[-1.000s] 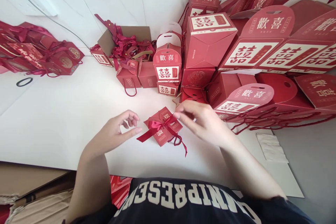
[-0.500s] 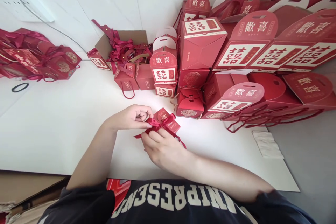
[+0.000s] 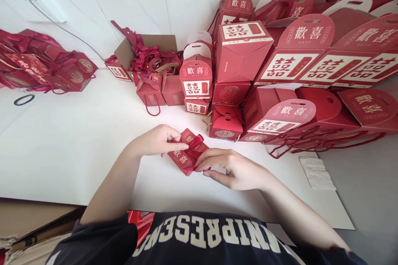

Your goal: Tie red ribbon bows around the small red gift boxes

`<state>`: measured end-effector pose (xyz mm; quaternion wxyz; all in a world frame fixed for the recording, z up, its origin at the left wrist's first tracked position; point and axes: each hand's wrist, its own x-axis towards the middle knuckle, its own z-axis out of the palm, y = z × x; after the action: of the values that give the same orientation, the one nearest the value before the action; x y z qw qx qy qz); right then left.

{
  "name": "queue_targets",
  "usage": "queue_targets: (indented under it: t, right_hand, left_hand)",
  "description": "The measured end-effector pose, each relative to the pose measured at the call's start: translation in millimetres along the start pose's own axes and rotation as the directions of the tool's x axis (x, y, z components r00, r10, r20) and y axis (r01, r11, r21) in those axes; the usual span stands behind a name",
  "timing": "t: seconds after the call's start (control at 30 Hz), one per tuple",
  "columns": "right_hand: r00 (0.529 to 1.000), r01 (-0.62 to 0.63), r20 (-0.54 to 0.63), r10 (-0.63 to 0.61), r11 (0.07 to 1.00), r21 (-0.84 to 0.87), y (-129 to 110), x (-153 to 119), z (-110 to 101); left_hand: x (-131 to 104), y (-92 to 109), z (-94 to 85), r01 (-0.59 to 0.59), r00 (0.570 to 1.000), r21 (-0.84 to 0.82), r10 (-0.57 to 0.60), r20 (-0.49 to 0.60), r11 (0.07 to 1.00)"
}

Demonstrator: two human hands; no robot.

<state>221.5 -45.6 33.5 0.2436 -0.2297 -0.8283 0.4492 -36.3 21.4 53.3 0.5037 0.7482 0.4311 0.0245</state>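
A small red gift box [image 3: 180, 158] with pale gold characters lies tilted on the white table in front of me. A dark red satin ribbon bow [image 3: 196, 141] is tied across its top. From the left, my left hand [image 3: 161, 140] closes thumb and finger on the bow's left side, which its fingers mostly hide. On the box's near right side, my right hand [image 3: 231, 167] has its fingertips closed at a ribbon tail [image 3: 189, 169]. Its thumb sits just below those fingers.
Stacked red gift boxes [image 3: 289, 66] fill the back right. An open carton [image 3: 124, 51] of ribbons stands by the wall, near small boxes [image 3: 174, 91]. More ribboned boxes [image 3: 74, 72] and a black ring [image 3: 24, 99] are at left. White tissues [image 3: 317, 172] lie at the right edge.
My right hand has moved right, off the bow's middle to the box's near right side. More of the box top now shows. The left hand stays at the bow's left side.
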Motion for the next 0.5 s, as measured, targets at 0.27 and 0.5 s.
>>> queue_targets:
  t: [0.27,0.5]
  right_hand:
    - [0.999,-0.009,-0.033,0.012,0.994,0.109,9.5,-8.3,4.8]
    - [1.000,-0.008,0.031,0.004,0.992,0.127,16.5,-6.9,16.6]
  left_hand:
    - [2.0,-2.3,7.3,-0.009,0.990,0.090,0.022,-0.140,0.996]
    - [0.4,-0.6,17.8,0.058,0.958,0.267,0.021,-0.285,0.962]
